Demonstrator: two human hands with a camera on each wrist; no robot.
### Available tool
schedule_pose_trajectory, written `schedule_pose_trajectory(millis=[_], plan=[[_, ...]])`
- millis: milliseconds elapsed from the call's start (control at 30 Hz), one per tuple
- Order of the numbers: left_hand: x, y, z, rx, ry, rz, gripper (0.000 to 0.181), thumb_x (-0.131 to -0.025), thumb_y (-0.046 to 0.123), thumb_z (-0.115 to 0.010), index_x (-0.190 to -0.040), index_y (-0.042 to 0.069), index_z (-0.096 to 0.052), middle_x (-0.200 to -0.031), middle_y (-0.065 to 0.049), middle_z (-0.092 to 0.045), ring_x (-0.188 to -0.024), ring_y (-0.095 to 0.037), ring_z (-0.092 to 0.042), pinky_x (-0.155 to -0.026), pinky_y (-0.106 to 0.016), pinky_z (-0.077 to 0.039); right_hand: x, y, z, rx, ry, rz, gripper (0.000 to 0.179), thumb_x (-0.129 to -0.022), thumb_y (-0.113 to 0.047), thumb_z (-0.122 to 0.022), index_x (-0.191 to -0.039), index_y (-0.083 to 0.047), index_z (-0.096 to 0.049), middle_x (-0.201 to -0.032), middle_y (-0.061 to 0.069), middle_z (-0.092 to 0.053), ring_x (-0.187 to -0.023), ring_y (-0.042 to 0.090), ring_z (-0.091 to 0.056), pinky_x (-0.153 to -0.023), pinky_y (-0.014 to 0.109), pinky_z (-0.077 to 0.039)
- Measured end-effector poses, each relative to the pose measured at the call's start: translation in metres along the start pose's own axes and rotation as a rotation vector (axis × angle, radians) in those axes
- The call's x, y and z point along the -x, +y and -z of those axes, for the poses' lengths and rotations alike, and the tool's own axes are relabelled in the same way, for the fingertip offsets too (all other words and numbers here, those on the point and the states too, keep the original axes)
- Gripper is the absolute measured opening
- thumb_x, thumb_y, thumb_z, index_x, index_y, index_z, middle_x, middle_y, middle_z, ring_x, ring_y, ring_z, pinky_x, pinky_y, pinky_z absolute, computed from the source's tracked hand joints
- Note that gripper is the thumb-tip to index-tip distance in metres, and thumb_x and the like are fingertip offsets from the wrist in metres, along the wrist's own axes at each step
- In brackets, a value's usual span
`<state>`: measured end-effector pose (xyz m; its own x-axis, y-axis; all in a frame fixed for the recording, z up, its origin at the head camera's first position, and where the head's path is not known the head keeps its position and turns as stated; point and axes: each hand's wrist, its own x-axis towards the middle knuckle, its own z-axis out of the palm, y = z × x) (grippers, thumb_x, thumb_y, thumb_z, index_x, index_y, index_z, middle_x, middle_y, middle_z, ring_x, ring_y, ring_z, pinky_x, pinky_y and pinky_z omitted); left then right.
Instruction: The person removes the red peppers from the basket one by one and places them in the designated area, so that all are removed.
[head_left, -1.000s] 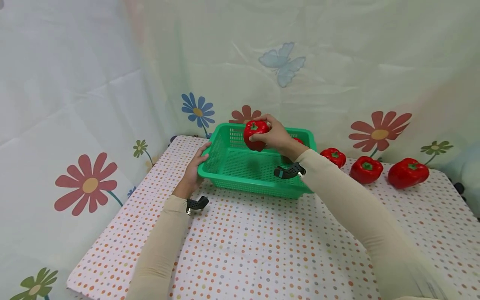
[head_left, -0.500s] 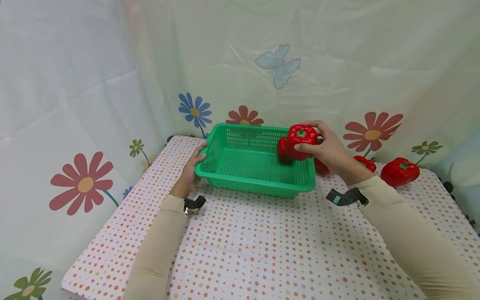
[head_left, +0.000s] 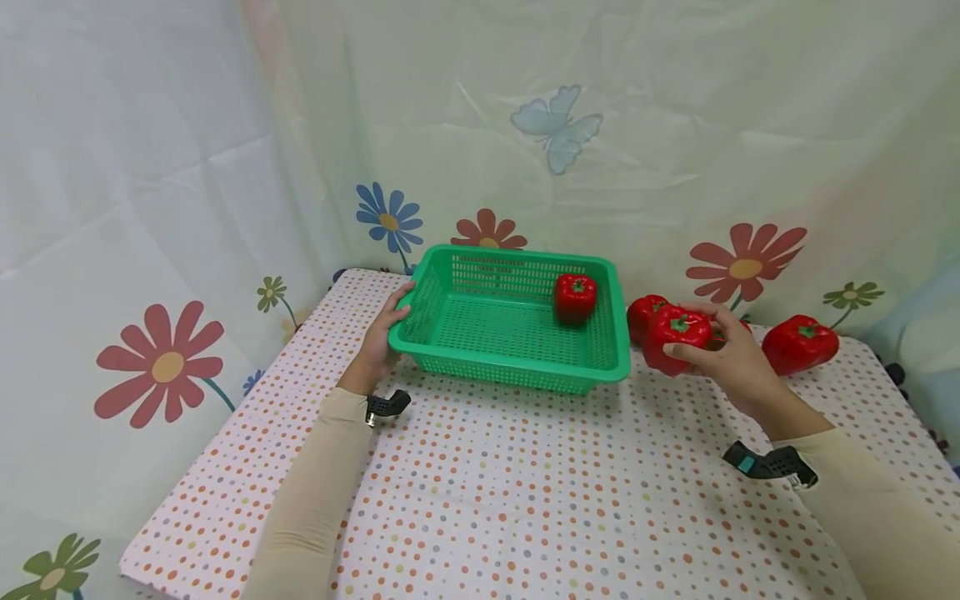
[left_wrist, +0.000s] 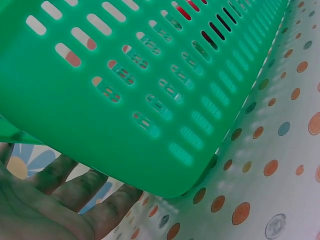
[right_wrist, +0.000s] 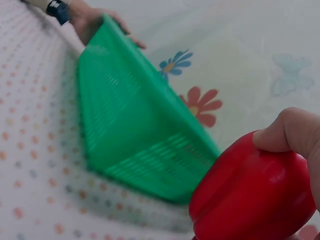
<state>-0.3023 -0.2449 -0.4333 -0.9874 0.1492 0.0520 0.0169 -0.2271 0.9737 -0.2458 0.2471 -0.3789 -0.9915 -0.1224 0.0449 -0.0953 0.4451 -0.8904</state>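
Note:
A green plastic basket (head_left: 510,367) with slotted walls stands on the dotted tablecloth. My left hand (head_left: 378,342) holds its left end, thumb at the rim; in the left wrist view the fingers (left_wrist: 80,190) lie along the outside of the wall. My right hand (head_left: 731,358) grips a red bell pepper (head_left: 675,340) between thumb and fingers, right of the basket and low over the table. Whether this pepper touches the cloth, I cannot tell. Another red bell pepper (head_left: 575,298) sits inside the basket at its right end.
Behind the held pepper is a red bell pepper (head_left: 642,313); one more is mostly hidden by my right hand. Farther right lies a large bell pepper (head_left: 801,344). A flowered curtain (head_left: 465,150) hangs close behind the table.
My right hand has carried the bell pepper from above the basket to the right and down beside it. The left hand has stayed on the basket, which has hardly moved.

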Motion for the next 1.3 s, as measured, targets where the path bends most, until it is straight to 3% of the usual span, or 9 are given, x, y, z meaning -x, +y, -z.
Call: schedule_pose_trajectory(millis=[167,333,633,833,1000,1133,1300], plan=[[0.000,0.000,0.000,0.004,-0.003,-0.002,0.049,-0.106,0.022,-0.034,-0.154,0.027,-0.028,-0.158,-0.007,-0.027,-0.140,-0.033,-0.033,-0.107,-0.043,-0.037,0.008,0.022,-0.011,0.016,-0.044,-0.061,0.085,-0.091,-0.032,-0.070,-0.156,-0.016,-0.019,-0.151,0.029,-0.023,-0.132,0.051,-0.029,-0.075,0.026,-0.057],[0.001,-0.001,-0.001,0.004,-0.008,0.002,0.050,-0.105,0.024,-0.035,-0.155,0.028,-0.027,-0.159,-0.008,-0.027,-0.141,-0.034,-0.033,-0.109,-0.046,-0.036,0.010,0.029,-0.019,0.082,-0.087,-0.067,0.084,-0.091,-0.032,-0.070,-0.156,-0.010,-0.020,-0.148,0.031,-0.028,-0.125,0.051,-0.038,-0.078,0.037,-0.058],[0.001,-0.001,0.000,0.010,-0.010,-0.003,0.050,-0.106,0.023,-0.034,-0.155,0.027,-0.027,-0.159,-0.007,-0.026,-0.142,-0.034,-0.031,-0.113,-0.050,-0.031,0.013,0.030,-0.020,0.169,-0.147,-0.077,0.088,-0.092,-0.029,-0.070,-0.157,-0.009,-0.014,-0.149,0.033,-0.026,-0.125,0.054,-0.038,-0.084,0.049,-0.057],[0.000,-0.001,-0.001,0.008,-0.003,-0.005,0.049,-0.106,0.022,-0.033,-0.155,0.026,-0.028,-0.160,-0.006,-0.025,-0.143,-0.033,-0.030,-0.114,-0.051,-0.028,0.012,0.023,-0.013,0.225,-0.201,-0.066,0.093,-0.090,-0.026,-0.071,-0.156,-0.003,-0.010,-0.147,0.036,-0.027,-0.126,0.057,-0.034,-0.084,0.052,-0.056],[0.000,-0.001,0.000,0.006,-0.008,-0.004,0.050,-0.106,0.022,-0.033,-0.155,0.027,-0.027,-0.159,-0.008,-0.025,-0.142,-0.036,-0.030,-0.111,-0.049,-0.031,0.010,0.012,-0.004,0.311,-0.236,-0.044,0.094,-0.089,-0.028,-0.072,-0.155,0.003,-0.012,-0.149,0.039,-0.026,-0.129,0.062,-0.031,-0.089,0.062,-0.050],[0.000,-0.001,0.000,0.002,-0.011,-0.008,0.050,-0.106,0.022,-0.033,-0.155,0.028,-0.027,-0.159,-0.008,-0.026,-0.141,-0.035,-0.031,-0.109,-0.046,-0.035,0.010,-0.004,0.005,0.394,-0.228,-0.021,0.094,-0.089,-0.031,-0.072,-0.154,0.005,-0.015,-0.149,0.041,-0.025,-0.130,0.064,-0.031,-0.093,0.065,-0.045],[0.000,-0.001,0.000,-0.001,-0.011,-0.010,0.049,-0.106,0.022,-0.034,-0.154,0.028,-0.028,-0.159,-0.007,-0.026,-0.141,-0.033,-0.032,-0.109,-0.046,-0.035,0.003,-0.032,0.013,0.439,-0.206,0.069,0.090,-0.089,-0.029,-0.073,-0.155,0.001,-0.018,-0.150,0.037,-0.028,-0.129,0.062,-0.035,-0.087,0.064,-0.049]])
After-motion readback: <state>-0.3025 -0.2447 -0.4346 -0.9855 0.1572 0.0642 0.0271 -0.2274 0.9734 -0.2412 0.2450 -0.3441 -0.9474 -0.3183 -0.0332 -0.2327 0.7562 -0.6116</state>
